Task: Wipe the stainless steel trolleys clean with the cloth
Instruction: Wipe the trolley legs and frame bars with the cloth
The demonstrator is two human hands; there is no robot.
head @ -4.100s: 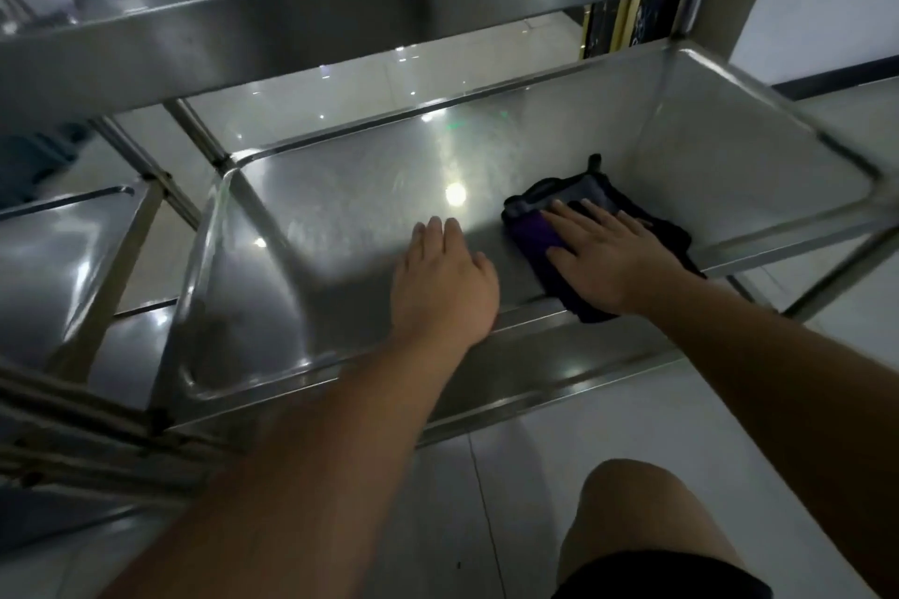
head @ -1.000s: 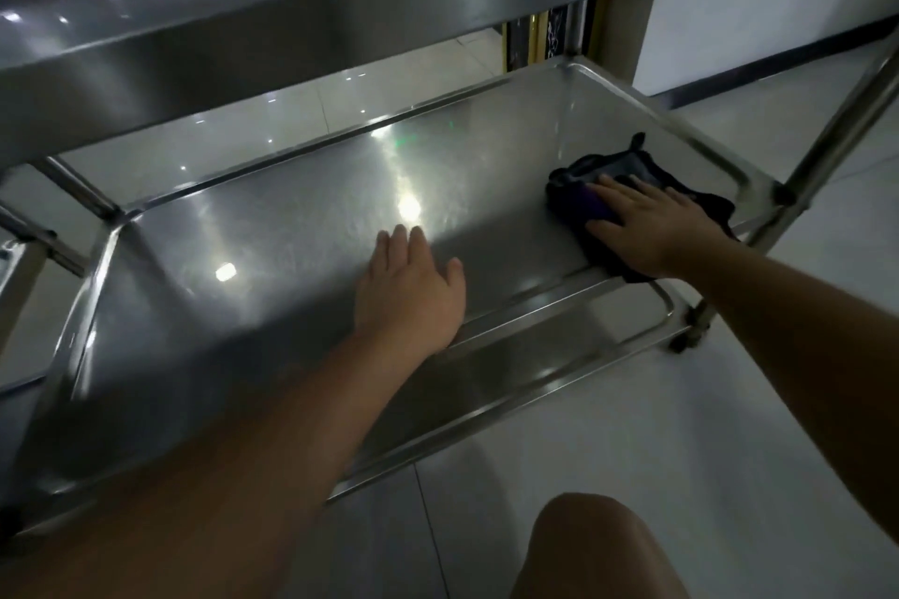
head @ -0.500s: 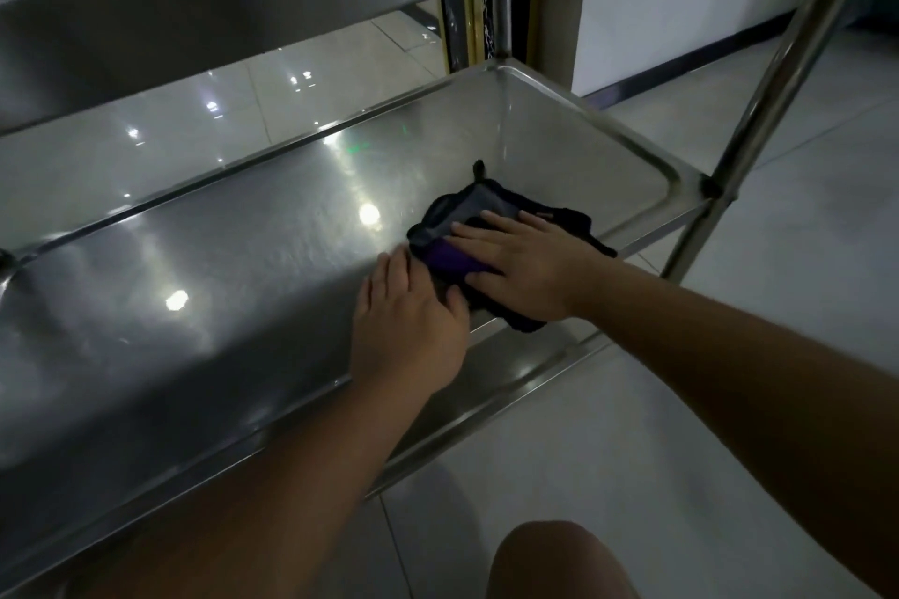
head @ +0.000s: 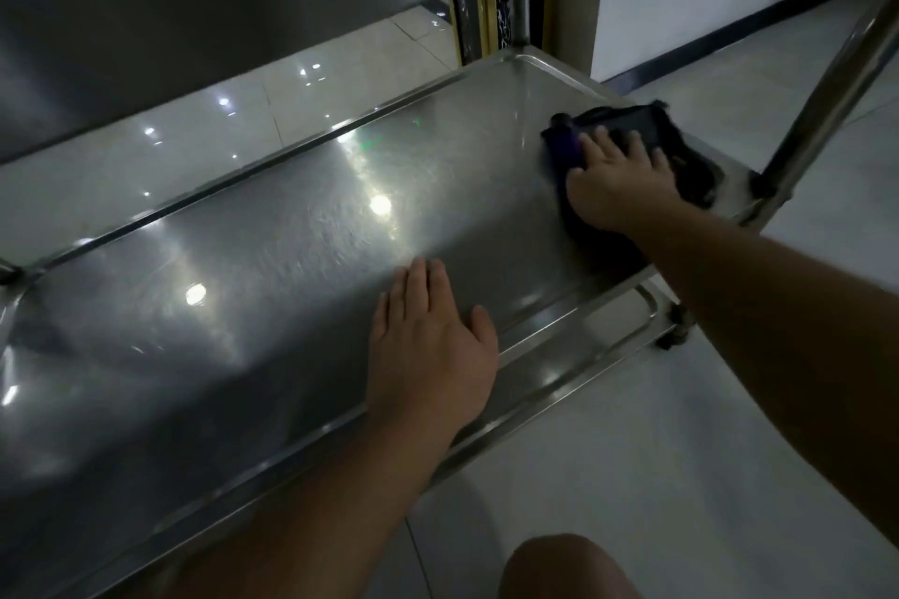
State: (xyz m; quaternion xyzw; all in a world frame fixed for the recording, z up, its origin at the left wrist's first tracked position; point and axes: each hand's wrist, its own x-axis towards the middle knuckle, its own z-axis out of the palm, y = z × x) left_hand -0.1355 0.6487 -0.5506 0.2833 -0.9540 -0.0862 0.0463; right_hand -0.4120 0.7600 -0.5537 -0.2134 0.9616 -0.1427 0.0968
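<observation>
The stainless steel trolley's middle shelf fills the centre, shiny with light spots. A dark cloth with a purple patch lies at the shelf's right end. My right hand presses flat on the cloth, fingers spread and straight. My left hand rests flat on the shelf near its front rim, palm down, holding nothing. The cloth's near part is hidden under my right hand.
The trolley's upper shelf overhangs at the top. An upright post rises at the right corner, with a lower shelf rim and a caster below. Pale tiled floor lies in front; my knee is at the bottom.
My right hand slid the cloth from beside my left hand out to the shelf's right end. My left hand stayed flat near the front rim.
</observation>
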